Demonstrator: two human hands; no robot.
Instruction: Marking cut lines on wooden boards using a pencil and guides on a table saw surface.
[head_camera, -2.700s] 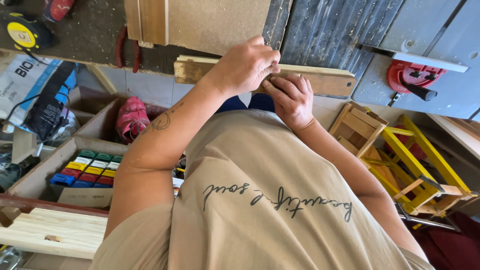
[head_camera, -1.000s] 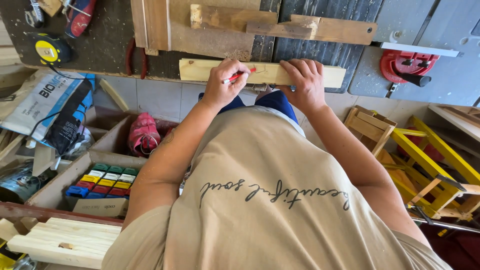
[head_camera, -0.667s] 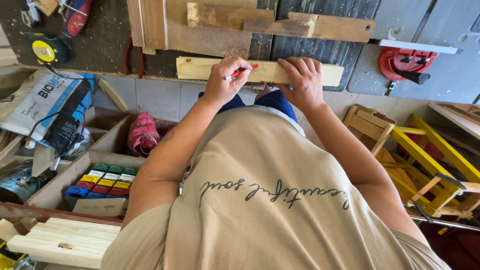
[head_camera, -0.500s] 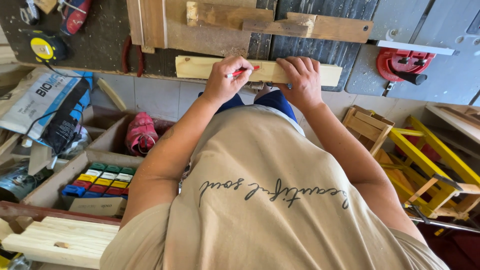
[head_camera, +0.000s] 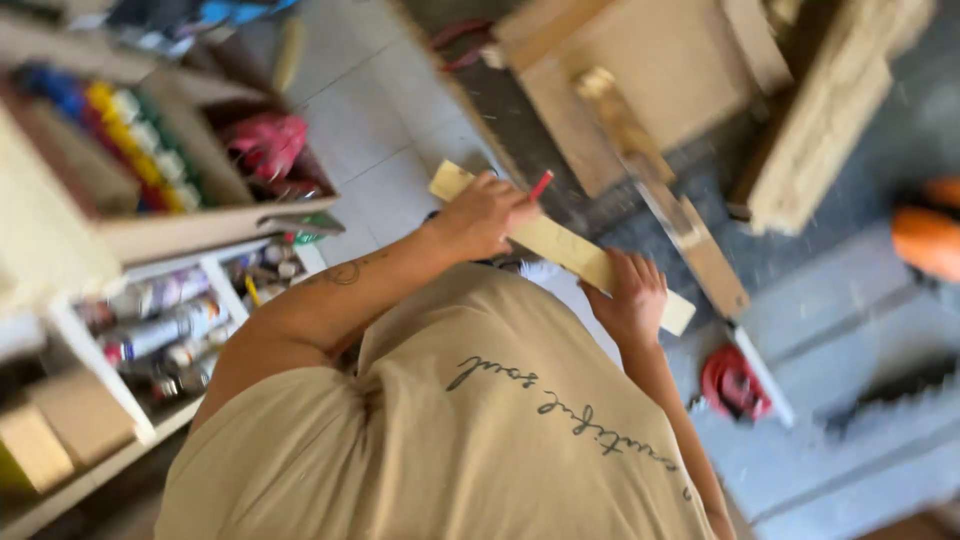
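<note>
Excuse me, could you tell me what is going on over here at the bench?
A person in a beige shirt holds a pale wooden strip between both hands. The left hand grips one end and also holds a red pencil, its tip clear of the wood. The right hand supports the strip nearer its other end. Beyond it lie wooden boards on a dark bench, and a shelf of spray cans stands to one side. The picture is blurred.

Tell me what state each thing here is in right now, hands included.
Left hand: closed around a red pencil, resting on the strip.
Right hand: gripping the wooden strip.
Wooden strip: held up at a slant.
Red pencil: tip pointing away, off the wood.
Spray cans: lying on a shelf.
</note>
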